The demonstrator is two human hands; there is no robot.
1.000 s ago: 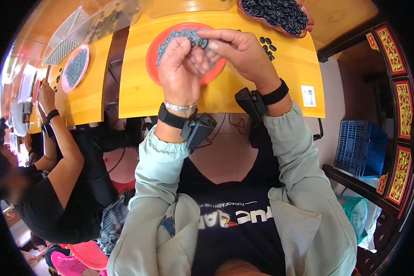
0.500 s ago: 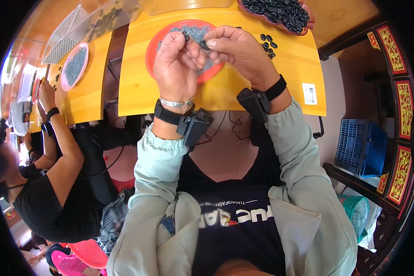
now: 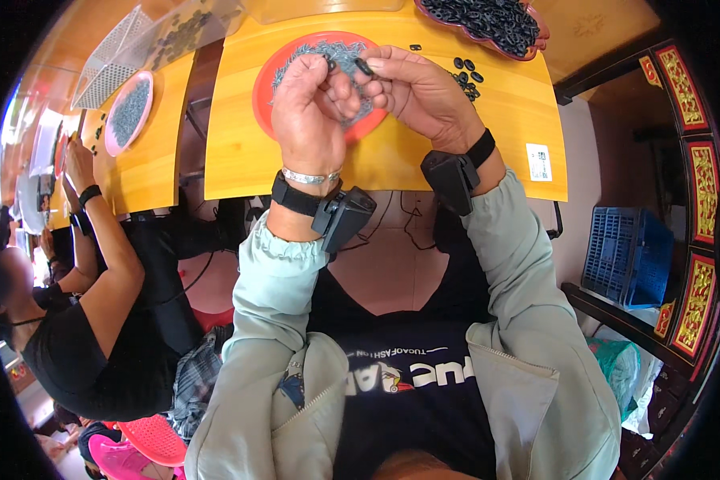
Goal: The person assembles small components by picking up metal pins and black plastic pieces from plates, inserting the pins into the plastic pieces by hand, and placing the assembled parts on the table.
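Above a red plate (image 3: 263,112) heaped with small grey pieces (image 3: 346,54), both my hands are raised close together. My left hand (image 3: 312,96) pinches a small black part (image 3: 330,63) between thumb and forefinger, mostly hidden by the fingers. Between the thumb and forefinger of my right hand (image 3: 414,90) is a black oval part (image 3: 364,66), held tilted. The two parts are a little apart. To the right of the plate lie several loose black oval parts (image 3: 468,70) on the yellow table (image 3: 488,136).
A scalloped tray (image 3: 528,54) full of black parts stands at the far right. On the left, a co-worker (image 3: 88,320) sits at another table with a pink dish (image 3: 140,136) of grey pieces and a white perforated basket (image 3: 108,68). A blue crate (image 3: 616,256) stands at right.
My hands have drawn slightly apart. The right hand has turned, so its black oval part shows more clearly, and one loose black part beyond it is now uncovered.
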